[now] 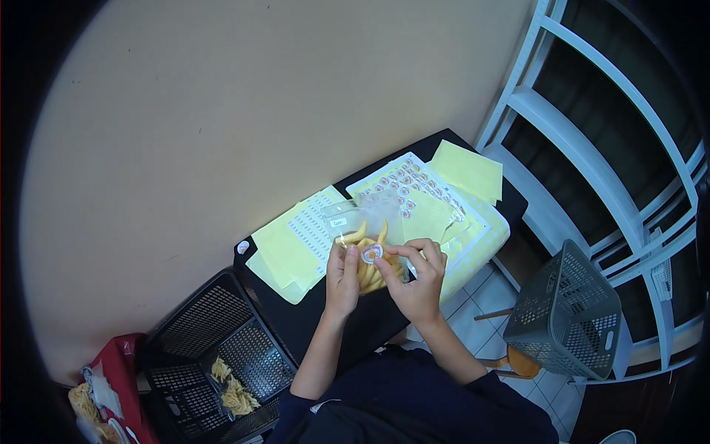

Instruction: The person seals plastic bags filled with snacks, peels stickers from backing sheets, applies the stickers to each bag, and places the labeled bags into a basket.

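Observation:
A clear plastic bag [367,275] of yellow, curved, stick-like snacks is held up over the table. My left hand [342,283] grips its left side, thumb along the front. On the bag's face is a round white sticker [371,254] with a reddish print. The thumb and index finger of my right hand [418,284] close at the sticker's right edge; whether it is fully stuck down I cannot tell. A small white label [338,222] shows near the bag's transparent upper end.
Sheets of round stickers [405,180], sheets of small labels [314,222] and yellow backing paper [470,174] cover the black table [285,311]. A black crate [259,355] with filled bags stands left. At right are a grey basket [569,311] and a white rack [584,140].

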`<state>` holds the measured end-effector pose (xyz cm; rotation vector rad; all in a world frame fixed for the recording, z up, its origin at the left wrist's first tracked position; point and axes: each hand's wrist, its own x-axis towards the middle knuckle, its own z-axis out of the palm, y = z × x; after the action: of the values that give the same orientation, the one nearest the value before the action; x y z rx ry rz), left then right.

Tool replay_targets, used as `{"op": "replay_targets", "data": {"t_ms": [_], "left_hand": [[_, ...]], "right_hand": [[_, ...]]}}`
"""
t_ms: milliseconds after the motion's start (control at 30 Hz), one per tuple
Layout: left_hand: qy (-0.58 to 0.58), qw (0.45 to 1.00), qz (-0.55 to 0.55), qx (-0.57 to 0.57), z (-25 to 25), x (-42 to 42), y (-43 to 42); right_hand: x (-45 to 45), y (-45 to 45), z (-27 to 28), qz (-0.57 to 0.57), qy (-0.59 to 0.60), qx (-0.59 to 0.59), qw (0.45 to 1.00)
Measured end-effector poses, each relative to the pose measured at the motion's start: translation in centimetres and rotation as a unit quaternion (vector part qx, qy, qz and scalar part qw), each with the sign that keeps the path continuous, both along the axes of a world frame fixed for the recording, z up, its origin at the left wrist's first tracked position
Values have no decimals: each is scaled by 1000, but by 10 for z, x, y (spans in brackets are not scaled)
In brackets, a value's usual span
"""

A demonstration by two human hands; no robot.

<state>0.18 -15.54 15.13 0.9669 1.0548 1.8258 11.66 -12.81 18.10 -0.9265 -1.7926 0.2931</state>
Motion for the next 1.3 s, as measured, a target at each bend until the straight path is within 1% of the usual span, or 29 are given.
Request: {"op": "replay_targets", "data": {"t_ms": [67, 100, 167, 300, 333, 367, 400, 433, 467, 533, 600, 633, 733, 867, 933, 1067, 1133, 1233, 1300], "left_hand": [[4, 1000, 3, -8, -2, 2, -1], [8, 1000, 10, -17, -2, 2, -2], [7, 1000, 5, -3, -4, 2, -3], [27, 1000, 12, 8, 0, 3, -3], [27, 999, 15, 14, 0, 1, 0], [10, 1000, 6, -5, -2, -2, 1], [-7, 1000, -3, -28, -2, -3, -1], [-21, 999, 7, -23, -1, -3, -1], [-23, 999, 7, -29, -2, -4, 1], [-13, 999, 25, -26, -5, -5, 3], [-18, 999, 25, -36, -6, -5, 2], [-26, 998, 29, -38, -7, -5, 2], [-29, 998, 29, -45, -10, -4, 1], [-14, 998, 2, -62, -11, 3, -2], [-1, 998, -33, -59, -13, 8, -6], [27, 993, -109, -42, -17, 26, -14], [6, 989, -139, -44, -21, 38, -16], [10, 984, -174, -46, -32, 62, -17], [-13, 974, -213, -78, -31, 82, -21]], "right_hand": [[-3, -2, -1, -20, -39, -19, 999], [-4, -2, -1, -20, -39, -18, 999], [-6, -3, -2, -7, 0, -61, 998], [-9, 6, -6, 13, 31, -25, 999], [-9, 6, -9, 44, 93, -54, 993], [-10, 5, -11, 75, 155, -88, 981], [-11, 4, -11, 77, 154, -92, 981], [-12, 5, -11, 164, 230, -207, 937], [-13, 6, -11, 243, 300, -317, 866], [-13, 6, -12, 241, 291, -318, 869], [-15, 4, -18, 248, 297, -293, 875], [-14, 3, -18, 253, 308, -312, 862], [-12, -1, -17, 251, 316, -326, 855], [-3, -9, -18, 214, 327, -316, 864], [6, -14, -23, 211, 329, -301, 870], [25, -34, -27, 150, 385, -276, 868], [36, -46, -32, 112, 401, -292, 861], [59, -59, -36, 58, 397, -271, 875], [79, -68, -41, 39, 393, -266, 879]]}}
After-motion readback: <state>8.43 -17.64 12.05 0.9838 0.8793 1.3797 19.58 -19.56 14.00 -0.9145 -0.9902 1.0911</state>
